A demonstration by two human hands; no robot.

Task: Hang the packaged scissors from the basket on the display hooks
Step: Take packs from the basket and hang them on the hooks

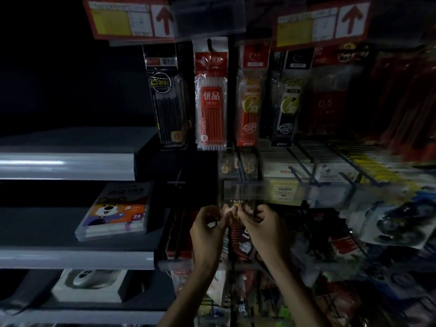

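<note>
Just under the clear price strip [271,191] at the middle of the display, both hands meet on a small pack [236,204]. The left hand [207,228] has its fingers curled and pinches the pack's upper left edge; the right hand [262,226] does the same on the upper right, so each grip is closed on the pack. The pack is held up close against the lower edge of the strip, between the two sets of fingertips. It is too dim and blurred to tell what the pack holds, or whether it is on a hook. Dark wire hooks [243,171] stick out just above the strip. Higher up hang a red-and-white refill pack [211,100] and, beside it on the left, a black pack [168,97], under a price tag with a red arrow [132,18]. To the left, a flat box with a cartoon dog [118,208] lies on a grey shelf [70,258].
</note>
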